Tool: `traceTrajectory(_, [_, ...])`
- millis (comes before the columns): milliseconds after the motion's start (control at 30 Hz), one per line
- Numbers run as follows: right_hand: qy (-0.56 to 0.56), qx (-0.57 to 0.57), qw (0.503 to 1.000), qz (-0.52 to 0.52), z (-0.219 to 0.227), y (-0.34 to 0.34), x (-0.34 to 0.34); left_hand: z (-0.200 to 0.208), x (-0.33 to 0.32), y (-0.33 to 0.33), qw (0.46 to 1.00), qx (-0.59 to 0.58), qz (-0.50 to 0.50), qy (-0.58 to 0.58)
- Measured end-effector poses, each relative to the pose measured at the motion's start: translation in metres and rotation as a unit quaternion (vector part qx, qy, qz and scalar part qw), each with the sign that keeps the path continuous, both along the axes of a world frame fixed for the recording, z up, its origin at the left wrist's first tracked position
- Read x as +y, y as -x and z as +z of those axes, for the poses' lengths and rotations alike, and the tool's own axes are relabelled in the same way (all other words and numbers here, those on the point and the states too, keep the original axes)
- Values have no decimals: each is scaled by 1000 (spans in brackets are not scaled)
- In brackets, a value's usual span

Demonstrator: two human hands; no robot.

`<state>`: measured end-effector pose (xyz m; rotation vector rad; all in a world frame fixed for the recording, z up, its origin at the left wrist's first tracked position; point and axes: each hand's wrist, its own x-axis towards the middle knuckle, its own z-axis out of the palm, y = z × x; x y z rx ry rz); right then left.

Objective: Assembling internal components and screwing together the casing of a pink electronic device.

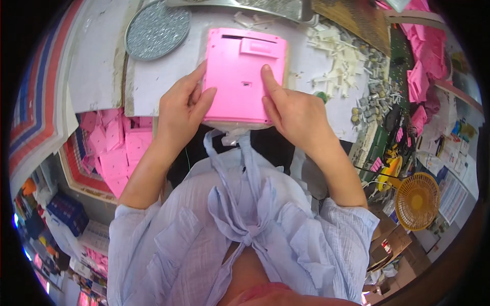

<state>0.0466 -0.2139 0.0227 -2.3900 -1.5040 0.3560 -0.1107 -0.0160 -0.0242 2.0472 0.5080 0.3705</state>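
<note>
A square pink plastic case lies at the near side of the worktable, its flat face up. It has a long slot near the far edge, a raised rectangular part beside it and a small cutout in the middle. My left hand grips its left edge, thumb at the near left corner. My right hand holds the right side, with one digit pressed on the top face and the others along the edge. Something clear and film-like shows past the near edge; I cannot tell how it joins the case.
A round tray of small metal screws stands far left, near a metal tray. White plastic parts and small grey cylindrical parts lie right. Left is a bin of pink pieces; right, a yellow fan.
</note>
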Motion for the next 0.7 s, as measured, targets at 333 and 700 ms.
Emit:
traceTrajectory(333, [120,-99,985,76,35,-12,28,-2,3,35,989,30,1,142])
traceTrajectory(700, [-196,2,942,273,-23,7,70,-3,-19,62,994,11,-48,-94])
